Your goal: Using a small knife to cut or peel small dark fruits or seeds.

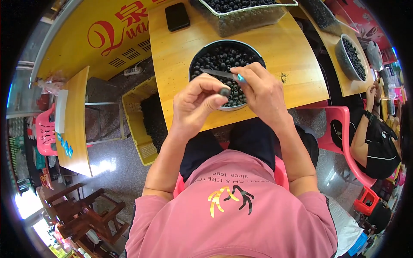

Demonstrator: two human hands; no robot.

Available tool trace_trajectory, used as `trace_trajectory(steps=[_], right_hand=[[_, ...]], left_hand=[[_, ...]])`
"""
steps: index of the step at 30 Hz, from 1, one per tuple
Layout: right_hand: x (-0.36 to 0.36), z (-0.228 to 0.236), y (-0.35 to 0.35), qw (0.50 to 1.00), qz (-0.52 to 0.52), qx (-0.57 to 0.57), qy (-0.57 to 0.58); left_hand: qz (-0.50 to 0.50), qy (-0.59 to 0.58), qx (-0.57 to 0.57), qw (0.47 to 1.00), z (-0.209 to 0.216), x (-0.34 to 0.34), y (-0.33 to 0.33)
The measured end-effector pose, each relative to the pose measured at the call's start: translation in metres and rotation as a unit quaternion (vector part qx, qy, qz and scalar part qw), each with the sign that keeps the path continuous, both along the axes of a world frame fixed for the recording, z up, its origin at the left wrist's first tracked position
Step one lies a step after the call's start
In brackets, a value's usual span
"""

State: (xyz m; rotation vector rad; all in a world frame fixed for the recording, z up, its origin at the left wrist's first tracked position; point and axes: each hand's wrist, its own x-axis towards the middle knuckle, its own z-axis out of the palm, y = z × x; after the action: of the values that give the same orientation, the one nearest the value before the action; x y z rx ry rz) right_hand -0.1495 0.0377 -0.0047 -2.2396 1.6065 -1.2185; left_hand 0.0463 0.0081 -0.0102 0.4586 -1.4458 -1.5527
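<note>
My left hand [193, 103] pinches a small dark round fruit [224, 92] between thumb and fingertips, above the near part of a round bowl. In my right hand [263, 90] is a small knife [218, 73], gripped by its blue handle. Its blade points left across the bowl, a little beyond the held fruit and apart from it. The bowl [232, 108] has a pale rim and is filled with many similar dark fruits [223, 55]. It stands on the yellow wooden table [174, 56], close to the edge nearest me.
Beyond the bowl stands a clear plastic tub [254, 22] of dark fruits, with a black phone [177, 17] to its left. Dark crumbs [283, 78] lie at the right. A yellow crate [137, 129] holding dark stuff sits on the floor. Another person [374, 142] sits at the right.
</note>
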Motion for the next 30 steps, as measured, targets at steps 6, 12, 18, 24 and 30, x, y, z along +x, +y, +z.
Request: trace_trajectory(steps=[6, 12, 18, 24, 30], right_hand=[[-0.001, 0.002, 0.003, 0.993, -0.021, 0.021, -0.117], [-0.029, -0.007, 0.009, 0.979, -0.112, 0.059, -0.159], [-0.041, -0.019, 0.013, 0.968, -0.126, 0.073, -0.202], [-0.041, -0.017, 0.018, 0.969, -0.121, 0.064, -0.205], [-0.042, -0.01, 0.026, 0.972, -0.121, 0.068, -0.191]], left_hand=[[0.108, 0.0, 0.05, 0.993, -0.009, 0.016, -0.007], [0.384, -0.166, -0.002, 0.908, -0.034, 0.095, -0.027], [0.441, -0.294, -0.118, 0.84, -0.052, 0.13, -0.033], [0.164, -0.332, -0.231, 0.9, -0.012, 0.028, -0.046], [0.097, -0.482, -0.429, 0.758, -0.031, -0.036, -0.081]])
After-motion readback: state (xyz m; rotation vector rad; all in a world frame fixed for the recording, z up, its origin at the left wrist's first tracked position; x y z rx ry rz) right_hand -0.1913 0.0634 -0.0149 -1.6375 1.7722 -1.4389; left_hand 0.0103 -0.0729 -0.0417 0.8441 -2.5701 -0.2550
